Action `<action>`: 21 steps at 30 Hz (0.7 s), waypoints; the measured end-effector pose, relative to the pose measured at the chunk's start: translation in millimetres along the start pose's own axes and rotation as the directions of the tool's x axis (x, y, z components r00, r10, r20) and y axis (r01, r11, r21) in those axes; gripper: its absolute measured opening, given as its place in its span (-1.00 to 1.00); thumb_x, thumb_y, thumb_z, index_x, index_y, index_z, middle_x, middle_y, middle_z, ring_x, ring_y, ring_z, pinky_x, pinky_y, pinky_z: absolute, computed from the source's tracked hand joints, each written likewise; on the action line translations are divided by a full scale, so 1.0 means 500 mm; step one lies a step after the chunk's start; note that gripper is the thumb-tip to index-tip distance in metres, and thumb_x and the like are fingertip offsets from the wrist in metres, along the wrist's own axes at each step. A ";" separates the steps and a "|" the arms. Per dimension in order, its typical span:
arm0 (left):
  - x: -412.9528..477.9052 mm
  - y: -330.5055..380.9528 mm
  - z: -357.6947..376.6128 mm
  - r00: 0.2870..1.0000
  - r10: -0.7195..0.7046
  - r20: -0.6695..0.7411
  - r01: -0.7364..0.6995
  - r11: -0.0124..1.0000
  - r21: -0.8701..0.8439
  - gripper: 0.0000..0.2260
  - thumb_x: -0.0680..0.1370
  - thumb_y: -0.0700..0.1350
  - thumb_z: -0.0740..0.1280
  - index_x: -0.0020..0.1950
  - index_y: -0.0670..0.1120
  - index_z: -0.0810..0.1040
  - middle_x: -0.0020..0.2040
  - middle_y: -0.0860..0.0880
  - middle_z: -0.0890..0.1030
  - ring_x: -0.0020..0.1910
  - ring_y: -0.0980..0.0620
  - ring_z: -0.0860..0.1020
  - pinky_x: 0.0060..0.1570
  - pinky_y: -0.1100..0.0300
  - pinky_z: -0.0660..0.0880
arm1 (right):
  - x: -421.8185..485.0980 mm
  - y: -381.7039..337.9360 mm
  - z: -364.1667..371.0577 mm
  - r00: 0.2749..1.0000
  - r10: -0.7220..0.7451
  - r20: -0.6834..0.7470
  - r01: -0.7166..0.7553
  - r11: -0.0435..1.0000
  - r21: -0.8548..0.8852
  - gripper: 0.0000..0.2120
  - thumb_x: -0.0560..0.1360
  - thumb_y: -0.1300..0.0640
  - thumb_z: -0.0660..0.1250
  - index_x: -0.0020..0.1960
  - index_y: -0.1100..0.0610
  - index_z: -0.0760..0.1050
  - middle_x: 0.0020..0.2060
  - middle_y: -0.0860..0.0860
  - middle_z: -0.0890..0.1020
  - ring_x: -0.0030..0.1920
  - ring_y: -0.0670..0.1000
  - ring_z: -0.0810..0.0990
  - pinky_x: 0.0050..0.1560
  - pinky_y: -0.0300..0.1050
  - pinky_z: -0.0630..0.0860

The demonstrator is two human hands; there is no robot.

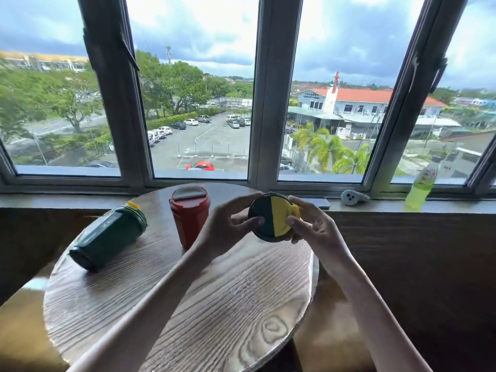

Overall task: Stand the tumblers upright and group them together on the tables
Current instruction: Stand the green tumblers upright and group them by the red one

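Both hands, left hand [228, 224] and right hand [308, 226], clasp a dark green tumbler with a yellow-flapped lid [272, 217], lifted above the round wooden tabletop [214, 304] near its far edge. The red plastic tumbler [189, 214] stands upright beside it; another dark green tumbler [107, 237] lies toppled by the left edge, so roughly one of three looks finished.

I'm seeing dark green tumbler [107, 236], red tumbler [189, 216], green-yellow lid [272, 217], wood-grain brown table [214, 304], lime bottle [421, 189].
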State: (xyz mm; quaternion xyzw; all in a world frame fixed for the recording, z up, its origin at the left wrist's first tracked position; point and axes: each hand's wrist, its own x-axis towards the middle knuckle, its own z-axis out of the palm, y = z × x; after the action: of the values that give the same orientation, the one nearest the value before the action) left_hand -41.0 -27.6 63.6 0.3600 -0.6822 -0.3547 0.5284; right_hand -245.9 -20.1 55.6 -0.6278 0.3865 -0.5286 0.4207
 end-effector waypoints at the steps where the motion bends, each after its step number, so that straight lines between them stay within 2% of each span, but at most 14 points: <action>1: 0.004 0.009 -0.005 1.000 -0.002 -0.002 0.002 1.000 -0.008 -0.59 0.43 -0.28 0.44 0.23 0.01 0.51 0.18 0.03 0.60 0.10 0.20 0.58 0.07 0.26 0.54 | 0.004 -0.012 0.000 1.000 -0.004 0.001 0.004 1.000 0.021 -0.54 0.38 0.11 0.39 0.28 0.08 0.46 -0.11 0.00 0.65 -0.37 -0.01 0.60 -0.35 -0.21 0.52; 3: 0.010 0.018 -0.016 0.999 -0.041 0.001 0.041 0.999 -0.026 -0.59 0.44 -0.20 0.45 0.27 0.00 0.52 0.22 0.02 0.59 0.18 0.11 0.57 0.13 0.13 0.55 | 0.011 -0.031 0.001 1.000 0.011 0.019 -0.012 0.999 0.050 -0.60 0.39 0.09 0.37 0.23 0.08 0.48 -0.17 -0.02 0.67 -0.40 0.01 0.59 -0.38 -0.22 0.51; 5: 0.011 0.020 -0.021 0.997 -0.081 0.005 0.081 0.996 -0.044 -0.58 0.44 -0.14 0.45 0.29 0.00 0.51 0.24 0.06 0.58 0.16 0.07 0.58 0.14 0.09 0.54 | 0.015 -0.041 0.001 0.998 0.045 0.038 -0.048 0.996 0.078 -0.65 0.39 0.06 0.35 0.17 0.04 0.48 -0.30 -0.02 0.66 -0.42 0.00 0.57 -0.40 -0.23 0.49; 8: 0.002 0.014 -0.014 0.996 -0.092 0.010 0.092 0.995 -0.035 -0.61 0.47 -0.18 0.44 0.27 0.00 0.50 0.21 0.12 0.56 -0.01 0.10 0.65 -0.03 0.23 0.58 | 0.018 -0.037 0.005 0.996 0.080 0.050 -0.085 0.990 0.117 -0.64 0.39 0.05 0.34 0.16 0.08 0.48 -0.39 -0.03 0.64 -0.43 0.00 0.56 -0.42 -0.24 0.48; 10: -0.005 0.002 -0.007 0.995 -0.100 0.000 0.100 0.995 -0.025 -0.62 0.48 -0.20 0.42 0.26 0.03 0.48 0.12 0.17 0.57 -0.08 0.20 0.65 -0.15 0.38 0.53 | 0.017 -0.023 0.007 0.993 0.101 0.052 -0.108 0.984 0.138 -0.63 0.39 0.06 0.35 0.17 0.14 0.48 -0.39 -0.01 0.64 -0.44 0.00 0.56 -0.43 -0.24 0.48; 12: -0.007 -0.009 -0.002 0.992 -0.128 -0.009 0.128 0.992 0.014 -0.61 0.48 -0.17 0.42 0.28 0.00 0.47 0.05 0.17 0.59 -0.11 0.28 0.63 -0.18 0.43 0.49 | 0.015 -0.010 0.010 0.990 0.132 0.050 -0.139 0.978 0.153 -0.62 0.40 0.05 0.35 0.17 0.18 0.49 -0.40 0.01 0.64 -0.45 0.01 0.56 -0.44 -0.23 0.48; 14: -0.005 -0.019 0.002 0.986 -0.168 -0.007 0.168 0.985 0.045 -0.62 0.50 -0.13 0.40 0.31 -0.04 0.46 0.03 0.13 0.60 -0.16 0.32 0.62 -0.18 0.44 0.49 | 0.015 0.003 0.014 0.984 0.173 0.039 -0.177 0.972 0.153 -0.62 0.43 0.04 0.34 0.18 0.21 0.49 -0.36 0.05 0.64 -0.44 0.02 0.56 -0.43 -0.22 0.48; 17: -0.001 -0.041 0.010 0.976 -0.216 0.005 0.215 0.973 0.088 -0.63 0.55 -0.08 0.33 0.35 -0.05 0.42 -0.01 0.06 0.60 -0.22 0.40 0.58 -0.12 0.47 0.46 | 0.020 0.022 0.017 0.973 0.230 0.015 -0.230 0.962 0.146 -0.60 0.46 0.02 0.34 0.20 0.24 0.48 -0.18 0.17 0.62 -0.40 0.02 0.58 -0.41 -0.21 0.50; 19: 0.001 -0.050 0.017 0.977 -0.214 -0.015 0.214 0.972 0.097 -0.65 0.56 -0.06 0.30 0.35 -0.04 0.42 0.01 0.05 0.59 -0.23 0.47 0.54 -0.15 0.54 0.43 | 0.023 0.032 0.018 0.971 0.239 -0.002 -0.237 0.961 0.146 -0.54 0.43 -0.03 0.35 0.21 0.24 0.48 -0.15 0.22 0.59 -0.39 0.02 0.59 -0.41 -0.22 0.50; 21: 0.003 -0.057 0.021 0.977 -0.211 -0.036 0.214 0.974 0.076 -0.66 0.56 -0.03 0.30 0.33 -0.01 0.43 0.08 0.04 0.60 -0.15 0.42 0.57 -0.14 0.52 0.44 | 0.026 0.039 0.018 0.971 0.237 -0.014 -0.233 0.963 0.138 -0.52 0.41 -0.04 0.35 0.22 0.23 0.47 -0.15 0.24 0.57 -0.39 0.01 0.60 -0.41 -0.22 0.50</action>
State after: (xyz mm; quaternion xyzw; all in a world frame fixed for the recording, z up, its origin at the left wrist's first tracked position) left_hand -48.1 -41.9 37.7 0.4564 -0.6459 -0.3768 0.4821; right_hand -235.7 -37.7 41.0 -0.5394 0.4278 -0.5095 0.5162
